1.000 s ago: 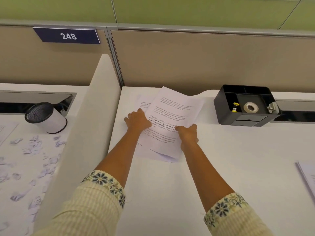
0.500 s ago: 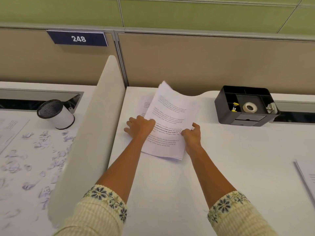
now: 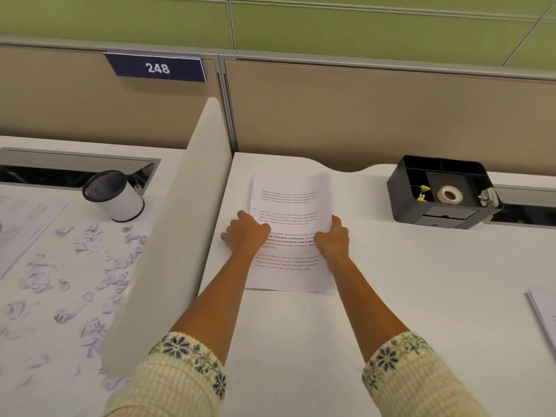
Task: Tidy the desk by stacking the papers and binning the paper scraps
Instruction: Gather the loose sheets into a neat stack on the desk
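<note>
I see left hand (image 3: 246,233) and right hand (image 3: 332,239) both gripping side edges of the papers (image 3: 290,200), flat on the surface (image 3: 406,296) near the partition (image 3: 361,115), paper scraps (image 3: 90,266) strewn left of the divider (image 3: 168,236)

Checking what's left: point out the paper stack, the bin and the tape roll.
paper stack (image 3: 290,203), head view, top sheet's upper part
bin (image 3: 128,203), head view, white side wall
tape roll (image 3: 459,194), head view, outer band

you face tan cubicle panels (image 3: 361,115) under a green wall (image 3: 361,22), a blue 248 sign (image 3: 156,67) upper left; a white divider (image 3: 168,236) splits two white desks (image 3: 421,281).
</note>
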